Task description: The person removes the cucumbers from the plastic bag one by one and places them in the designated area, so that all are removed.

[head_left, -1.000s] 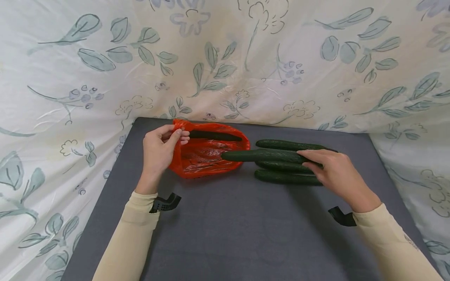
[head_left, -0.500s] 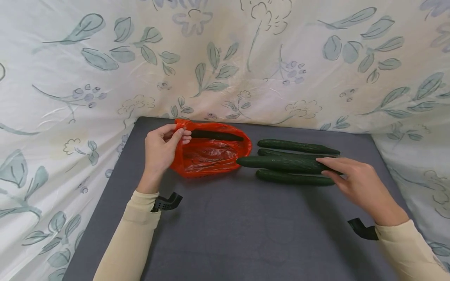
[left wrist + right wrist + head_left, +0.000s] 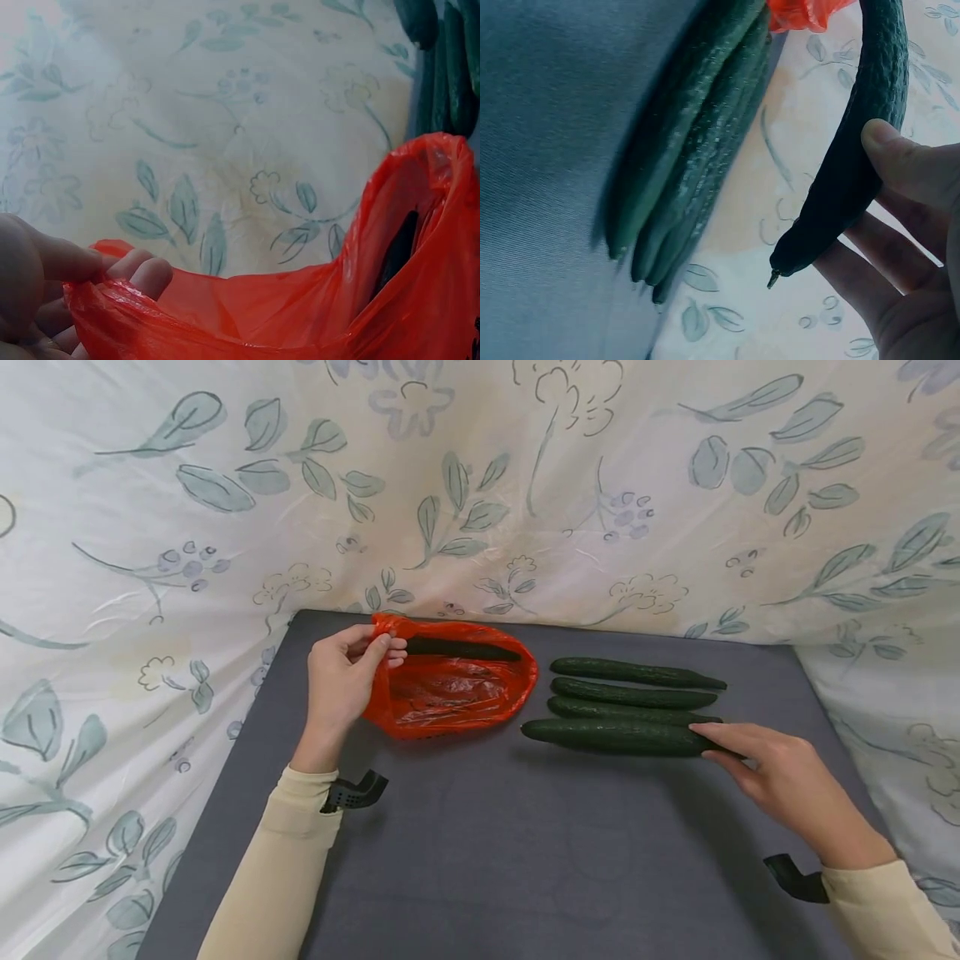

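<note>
My left hand (image 3: 347, 675) pinches the gathered rim of a red plastic bag (image 3: 450, 727), whose mouth faces right. Inside the bag, along its far side, shows a dark green cucumber (image 3: 465, 649). With thumb and fingers, my right hand (image 3: 780, 777) grips another cucumber (image 3: 600, 735) by its stem end. That one is raised over the table, its tip pointing left toward the bag. Behind it in the head view lie several more cucumbers (image 3: 637, 672) side by side. The right wrist view shows the held cucumber (image 3: 855, 150) apart from the row.
A dark grey table (image 3: 525, 860) lies under everything. Its far edge meets a hanging cloth (image 3: 480, 485) printed with leaves and flowers, which also runs down both sides. Black camera mounts (image 3: 356, 792) sit at both wrists.
My right hand has drawn its cucumber back to the right and toward me, from over the bag's mouth to over the near side of the row. The left hand keeps its hold on the bag.
</note>
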A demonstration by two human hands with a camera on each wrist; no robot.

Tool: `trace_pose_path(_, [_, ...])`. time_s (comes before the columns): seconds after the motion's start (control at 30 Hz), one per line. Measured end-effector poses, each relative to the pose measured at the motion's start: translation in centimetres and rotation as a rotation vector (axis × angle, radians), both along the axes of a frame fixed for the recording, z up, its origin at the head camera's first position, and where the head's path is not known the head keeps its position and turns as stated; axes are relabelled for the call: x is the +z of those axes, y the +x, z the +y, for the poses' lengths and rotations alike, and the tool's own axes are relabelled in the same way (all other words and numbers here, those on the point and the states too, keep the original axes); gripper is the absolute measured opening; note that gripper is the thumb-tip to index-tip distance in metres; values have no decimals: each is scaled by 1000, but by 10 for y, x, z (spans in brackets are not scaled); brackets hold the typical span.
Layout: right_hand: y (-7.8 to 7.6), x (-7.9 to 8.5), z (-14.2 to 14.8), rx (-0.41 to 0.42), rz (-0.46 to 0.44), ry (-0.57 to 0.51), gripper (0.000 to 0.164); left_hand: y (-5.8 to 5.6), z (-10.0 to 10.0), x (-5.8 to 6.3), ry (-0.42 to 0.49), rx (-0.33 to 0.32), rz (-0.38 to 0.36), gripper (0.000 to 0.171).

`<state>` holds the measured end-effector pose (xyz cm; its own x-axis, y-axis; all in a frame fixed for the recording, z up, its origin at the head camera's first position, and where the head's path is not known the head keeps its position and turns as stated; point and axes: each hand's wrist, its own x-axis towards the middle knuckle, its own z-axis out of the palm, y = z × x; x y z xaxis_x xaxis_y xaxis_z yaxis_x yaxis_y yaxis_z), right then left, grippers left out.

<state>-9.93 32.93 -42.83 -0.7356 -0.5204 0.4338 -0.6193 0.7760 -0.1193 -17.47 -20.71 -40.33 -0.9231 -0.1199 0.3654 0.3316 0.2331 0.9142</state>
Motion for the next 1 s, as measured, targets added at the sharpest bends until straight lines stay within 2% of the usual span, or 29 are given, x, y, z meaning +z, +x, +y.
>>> trace_pose_path(0.3, [8, -16, 5, 5, -23, -3, 71, 0, 0, 0, -9, -5, -3, 22])
trace_pose_path(0.4, [8, -22, 6, -1, -44, 2, 43, 0, 0, 1, -10, -4, 1, 22])
trace_pose_path(0.43, [8, -24, 6, -5, -54, 3, 41, 0, 0, 0, -12, -4, 1, 22])
trace_pose_path(0.57, [6, -31, 7, -24, -86, 18, 67, 0, -1, 0, -12, -2, -2, 22])
trace_pose_path(1.0, [0, -56, 15, -27, -114, 38, 60, 2, -2, 2, -18, 5, -13, 24])
